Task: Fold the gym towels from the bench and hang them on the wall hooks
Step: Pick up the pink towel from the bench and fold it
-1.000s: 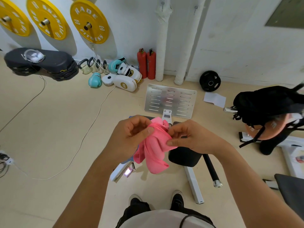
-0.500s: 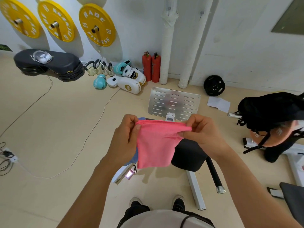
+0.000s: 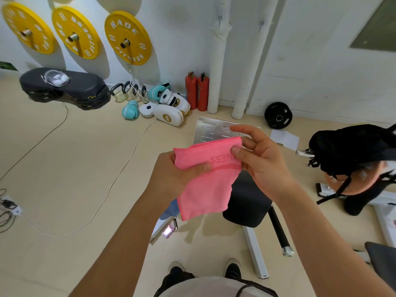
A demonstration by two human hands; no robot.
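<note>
Fingers [image 3: 199,168] of the left hand [image 3: 171,179] and right hand [image 3: 259,161] pinch the pink towel [image 3: 205,185], held folded in the air above the counter [image 3: 246,202], so folding looks nearly done while hanging on hooks remains.

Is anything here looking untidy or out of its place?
Yes. A white cable trails loose across the open floor, and a sheet of paper lies on the floor near the black weight plate.
</note>
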